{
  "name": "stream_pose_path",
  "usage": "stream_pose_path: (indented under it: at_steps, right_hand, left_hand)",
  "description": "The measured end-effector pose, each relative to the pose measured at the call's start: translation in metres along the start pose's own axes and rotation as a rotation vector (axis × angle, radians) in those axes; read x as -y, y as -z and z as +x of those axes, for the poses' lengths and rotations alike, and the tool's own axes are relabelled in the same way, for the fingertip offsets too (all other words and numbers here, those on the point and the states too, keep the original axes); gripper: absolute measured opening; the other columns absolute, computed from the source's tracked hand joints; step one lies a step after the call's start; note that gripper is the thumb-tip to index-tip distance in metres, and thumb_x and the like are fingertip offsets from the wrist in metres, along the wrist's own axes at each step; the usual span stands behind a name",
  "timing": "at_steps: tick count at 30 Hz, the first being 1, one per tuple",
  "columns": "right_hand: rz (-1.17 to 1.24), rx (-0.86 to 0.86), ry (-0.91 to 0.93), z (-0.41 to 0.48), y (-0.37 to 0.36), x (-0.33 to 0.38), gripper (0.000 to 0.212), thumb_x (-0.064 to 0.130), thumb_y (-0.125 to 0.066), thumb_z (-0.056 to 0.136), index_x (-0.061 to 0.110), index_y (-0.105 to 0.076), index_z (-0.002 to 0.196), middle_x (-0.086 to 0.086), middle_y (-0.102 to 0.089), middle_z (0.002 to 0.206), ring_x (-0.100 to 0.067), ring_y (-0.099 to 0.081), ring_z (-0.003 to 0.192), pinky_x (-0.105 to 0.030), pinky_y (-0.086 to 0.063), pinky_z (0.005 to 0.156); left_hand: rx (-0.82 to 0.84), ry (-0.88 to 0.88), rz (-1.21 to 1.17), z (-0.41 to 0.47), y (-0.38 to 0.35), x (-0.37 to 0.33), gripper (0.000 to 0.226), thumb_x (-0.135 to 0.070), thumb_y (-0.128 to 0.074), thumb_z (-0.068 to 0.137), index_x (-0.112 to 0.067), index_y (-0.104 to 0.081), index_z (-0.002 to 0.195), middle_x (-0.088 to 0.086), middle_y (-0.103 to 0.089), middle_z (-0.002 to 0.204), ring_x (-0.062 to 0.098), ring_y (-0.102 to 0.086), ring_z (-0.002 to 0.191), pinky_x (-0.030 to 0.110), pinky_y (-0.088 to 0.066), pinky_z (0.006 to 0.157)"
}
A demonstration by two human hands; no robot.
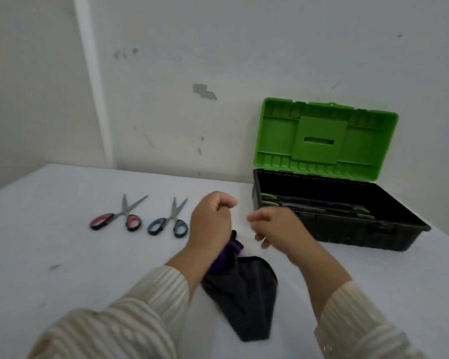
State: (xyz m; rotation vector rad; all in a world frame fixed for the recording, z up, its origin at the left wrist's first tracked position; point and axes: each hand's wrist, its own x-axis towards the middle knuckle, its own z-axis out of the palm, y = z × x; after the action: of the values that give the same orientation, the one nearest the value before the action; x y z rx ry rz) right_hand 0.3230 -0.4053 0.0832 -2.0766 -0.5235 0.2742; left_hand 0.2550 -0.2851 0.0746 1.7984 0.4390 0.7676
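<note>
Dark fabric pouch (246, 294) lies flat on the white surface (88, 268), close to the person, pointed end toward them and mouth away. Something purple (227, 257) shows at the mouth, half inside; can't tell what it is. Both hands hang just above the pouch's mouth end, near each other but apart, with a small gap between them. Left hand (211, 221): fingers curled into a loose fist, wrist over the pouch's top edge. Blurred, so I cannot tell if it grips anything. Right hand (278, 229): fingers curled too, thumb pointing toward the left hand; cannot tell whether it pinches something. Cream striped sleeves (140, 307) on both arms.

Left of the hands, two pairs of scissors lie side by side on the surface, blades slightly open and pointing away toward the wall. Red-handled scissors (117, 216) sit further left, blue-handled scissors (169, 221) just beside the left hand, not touching it.

To the right, a black toolbox (373, 237) stands open, its green lid (322, 141) tipped back upright against the wall (218, 47). Inside, along the left part, green-handled tools (270, 199) lie lengthwise; exact kind unclear. The right hand is in front of the box's near-left corner, not inside it.
</note>
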Motion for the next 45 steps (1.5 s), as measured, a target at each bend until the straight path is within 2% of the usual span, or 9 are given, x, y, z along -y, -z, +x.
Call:
stream_pose_path:
  at_steps: [5, 13, 15, 20, 26, 30, 34, 38, 45]
  right_hand:
    - [-0.342, 0.061, 0.018, -0.009, -0.063, -0.005, 0.04, 0.016, -0.053, 0.08, 0.019, -0.057, 0.12, -0.005, -0.053, 0.113, -0.02, -0.054, 0.099, -0.021, -0.039, 0.081]
    - [-0.406, -0.171, 0.214, -0.024, -0.074, -0.013, 0.022, 0.015, -0.049, 0.088, 0.026, -0.064, 0.099, 0.004, -0.058, 0.094, -0.008, -0.051, 0.077, -0.006, -0.034, 0.061]
    - [-0.389, -0.197, 0.251, -0.027, -0.074, -0.009, 0.023, 0.015, -0.048, 0.09, 0.028, -0.064, 0.098, 0.01, -0.063, 0.091, -0.007, -0.054, 0.081, -0.006, -0.035, 0.064]
    - [-0.269, -0.166, 0.261, -0.041, -0.079, 0.008, 0.024, 0.012, -0.054, 0.084, 0.027, -0.064, 0.1, 0.014, -0.061, 0.08, -0.005, -0.057, 0.079, -0.01, -0.043, 0.069]
    - [-0.295, -0.105, 0.245, -0.051, -0.097, 0.022, 0.032, 0.042, -0.057, 0.085, 0.025, -0.056, 0.112, 0.006, -0.061, 0.1, -0.01, -0.055, 0.09, -0.022, -0.046, 0.083]
    - [-0.29, -0.121, 0.293, -0.051, -0.097, 0.021, 0.015, 0.025, -0.057, 0.087, 0.026, -0.063, 0.101, 0.011, -0.061, 0.086, -0.006, -0.056, 0.081, -0.017, -0.048, 0.075]
    - [-0.247, -0.145, 0.265, -0.048, -0.092, 0.016, 0.019, 0.025, -0.062, 0.084, 0.026, -0.064, 0.103, 0.013, -0.061, 0.084, -0.002, -0.056, 0.08, -0.01, -0.044, 0.071]
    - [-0.18, -0.156, 0.232, -0.041, -0.077, 0.01, 0.031, 0.014, -0.063, 0.083, 0.03, -0.062, 0.11, 0.014, -0.059, 0.091, -0.002, -0.055, 0.083, -0.008, -0.041, 0.072]
    - [-0.228, -0.494, 0.477, -0.047, -0.073, 0.023, 0.031, 0.006, -0.064, 0.08, 0.024, -0.062, 0.105, 0.013, -0.06, 0.086, -0.001, -0.053, 0.079, 0.003, -0.036, 0.076]
  left_hand:
    - [0.115, 0.126, 0.718, 0.05, 0.07, 0.057, 0.037, -0.005, -0.046, 0.086, -0.015, -0.058, 0.119, 0.008, -0.053, 0.128, 0.026, -0.049, 0.119, 0.031, -0.042, 0.091]
    - [0.386, 0.114, 1.242, 0.078, 0.075, 0.083, 0.034, -0.011, -0.046, 0.09, -0.007, -0.052, 0.123, 0.012, -0.051, 0.127, 0.031, -0.045, 0.121, 0.037, -0.042, 0.098]
    - [0.402, 0.154, 1.187, 0.08, 0.071, 0.077, 0.028, -0.011, -0.046, 0.089, -0.006, -0.057, 0.115, 0.013, -0.055, 0.125, 0.031, -0.049, 0.118, 0.036, -0.045, 0.097]
    - [0.379, 0.329, 0.549, 0.055, 0.091, 0.058, 0.024, -0.009, -0.046, 0.087, -0.013, -0.046, 0.064, 0.022, -0.062, 0.083, 0.028, -0.063, 0.072, 0.024, -0.038, 0.05]
    - [0.351, 0.469, -0.261, -0.009, 0.121, 0.045, 0.009, 0.002, -0.052, 0.088, -0.004, -0.059, 0.088, 0.012, -0.062, 0.083, 0.021, -0.063, 0.066, 0.034, -0.056, 0.061]
    - [0.37, 0.461, -0.278, -0.024, 0.127, 0.049, 0.011, -0.003, -0.052, 0.092, -0.003, -0.063, 0.09, 0.008, -0.067, 0.079, 0.017, -0.06, 0.058, 0.03, -0.051, 0.052]
    - [0.337, 0.436, -0.145, -0.021, 0.132, 0.05, 0.025, -0.019, -0.056, 0.093, -0.006, -0.063, 0.072, -0.003, -0.064, 0.054, 0.01, -0.048, 0.039, 0.022, -0.036, 0.04]
    - [0.351, 0.464, -0.163, -0.018, 0.134, 0.048, 0.021, -0.018, -0.063, 0.089, -0.006, -0.067, 0.072, 0.001, -0.067, 0.058, 0.013, -0.051, 0.041, 0.021, -0.037, 0.039]
    - [0.476, 0.442, -0.063, -0.026, 0.12, 0.047, 0.024, -0.021, -0.064, 0.086, -0.008, -0.065, 0.066, 0.002, -0.067, 0.056, 0.017, -0.05, 0.04, 0.021, -0.033, 0.041]
